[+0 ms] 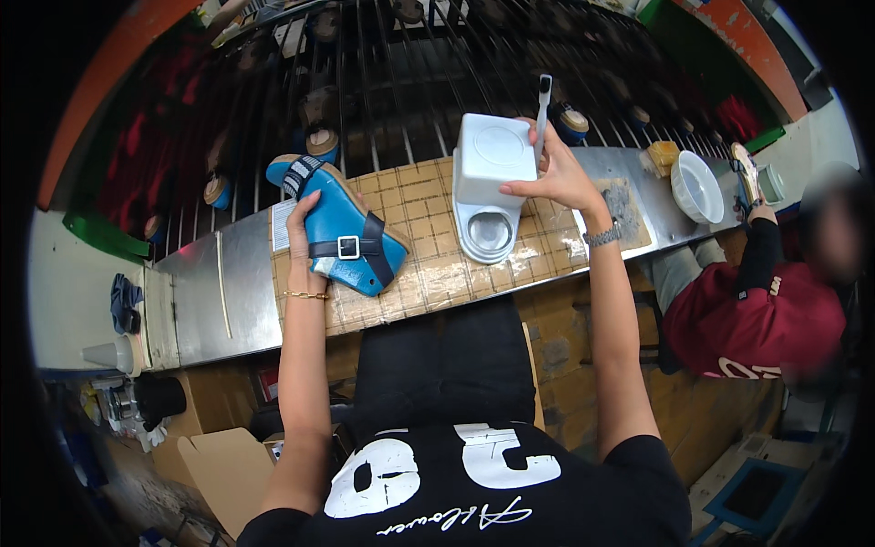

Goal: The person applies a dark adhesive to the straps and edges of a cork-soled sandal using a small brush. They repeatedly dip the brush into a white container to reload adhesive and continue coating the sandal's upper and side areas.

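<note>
My left hand [305, 223] is wrapped round the side of a blue sandal [339, 214] with a thick sole, tilted above the work surface. Dark straps cross it, one with a square buckle and one patterned black and white. My right hand [561, 178] grips the right side of a white plastic dispenser [497, 155], thumb at its lower front. A toothbrush [543, 109] with dark bristles stands upright in the same hand, bristle end up. Below the dispenser's box is a round metal-looking cup [489, 232] set in its base.
A brown gridded sheet [410, 191] covers part of the metal bench [205, 301]. Beyond runs a rack of dark bars [401, 100] carrying several shoes. To the right are a white bowl [696, 187], a yellowish block [663, 155] and a co-worker in a maroon top [756, 314] holding a sandal.
</note>
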Available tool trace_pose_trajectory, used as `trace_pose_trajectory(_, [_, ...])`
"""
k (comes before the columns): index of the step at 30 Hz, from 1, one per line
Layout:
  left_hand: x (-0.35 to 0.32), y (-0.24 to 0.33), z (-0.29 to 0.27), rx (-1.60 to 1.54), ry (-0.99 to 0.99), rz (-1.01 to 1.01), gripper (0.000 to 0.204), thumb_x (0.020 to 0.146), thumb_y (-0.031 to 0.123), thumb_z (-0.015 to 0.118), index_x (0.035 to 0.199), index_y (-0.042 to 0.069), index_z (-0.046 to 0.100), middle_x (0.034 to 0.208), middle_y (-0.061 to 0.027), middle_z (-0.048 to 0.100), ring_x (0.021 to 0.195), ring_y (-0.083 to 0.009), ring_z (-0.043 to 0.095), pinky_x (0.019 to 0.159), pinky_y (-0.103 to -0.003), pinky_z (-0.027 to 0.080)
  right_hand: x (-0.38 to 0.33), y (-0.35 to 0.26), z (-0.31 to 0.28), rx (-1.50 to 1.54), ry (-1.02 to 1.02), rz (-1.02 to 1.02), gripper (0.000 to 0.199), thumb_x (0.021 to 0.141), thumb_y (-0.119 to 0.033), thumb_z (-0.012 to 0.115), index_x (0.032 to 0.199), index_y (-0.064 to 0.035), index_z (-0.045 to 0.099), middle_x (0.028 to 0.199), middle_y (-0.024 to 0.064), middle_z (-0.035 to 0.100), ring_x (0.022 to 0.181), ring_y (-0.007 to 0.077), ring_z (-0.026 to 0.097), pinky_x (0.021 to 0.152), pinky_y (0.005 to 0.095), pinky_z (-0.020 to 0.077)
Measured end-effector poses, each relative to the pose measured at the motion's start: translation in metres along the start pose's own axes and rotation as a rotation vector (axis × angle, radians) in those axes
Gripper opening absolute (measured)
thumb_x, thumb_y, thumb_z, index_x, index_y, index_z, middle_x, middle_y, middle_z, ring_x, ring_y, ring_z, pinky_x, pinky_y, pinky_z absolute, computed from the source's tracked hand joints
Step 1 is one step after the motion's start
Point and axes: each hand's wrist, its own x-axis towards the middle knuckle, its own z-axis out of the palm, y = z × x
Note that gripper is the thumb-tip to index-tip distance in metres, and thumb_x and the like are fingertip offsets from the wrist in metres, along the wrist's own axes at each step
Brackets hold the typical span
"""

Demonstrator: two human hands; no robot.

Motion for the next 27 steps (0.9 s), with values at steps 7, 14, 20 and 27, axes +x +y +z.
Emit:
trace_pose_trajectory(7, [-0.032,0.009,0.025,0.238,0.106,0.181,0.049,0.077,0.017,0.07,0.12,-0.005,0.058,0.111,-0.0215,0.067,0.099,-0.0339,0.068,0.092,-0.046,0.057,-0.048,-0.043,0.004,-0.174,0.313,-0.091,0.063,0.085,-0.033,0.079,0.13,0.0028,0.053,0.113,0.0154,0.061,0.106,0.0273,0.061,0.099,0.0387,0.0471])
trace_pose_trajectory(14, [-0.065,-0.003,0.071,0.856,0.046,0.387,0.055,0.069,-0.003,0.079,0.121,-0.001,0.062,0.109,-0.0079,0.068,0.097,-0.018,0.066,0.088,-0.033,0.055,-0.116,-0.053,0.026,-0.66,0.239,-0.003,0.025,0.095,-0.016,0.064,0.118,-0.0135,0.073,0.081,0.0057,0.057,0.075,0.0198,0.054,0.074,0.0373,0.037])
trace_pose_trajectory(20, [-0.083,-0.02,0.078,0.964,-0.033,0.554,0.062,0.072,0.002,0.088,0.127,0.002,0.059,0.112,-0.0055,0.065,0.102,-0.0138,0.062,0.093,-0.029,0.051,-0.112,-0.061,0.042,-0.798,0.259,-0.107,0.023,0.086,-0.016,0.075,0.108,-0.0191,0.08,0.084,0.0019,0.06,0.075,0.0167,0.053,0.073,0.0333,0.0329])
trace_pose_trajectory(27, [-0.094,-0.016,0.057,0.982,0.164,0.483,0.07,0.072,0.003,0.09,0.133,-0.003,0.056,0.118,-0.0111,0.066,0.103,-0.0165,0.066,0.092,-0.03,0.054,-0.11,-0.062,0.042,-0.677,0.481,-0.191,0.02,0.081,-0.014,0.079,0.101,-0.0182,0.081,0.086,0.0013,0.066,0.081,0.0152,0.058,0.077,0.0331,0.0336])
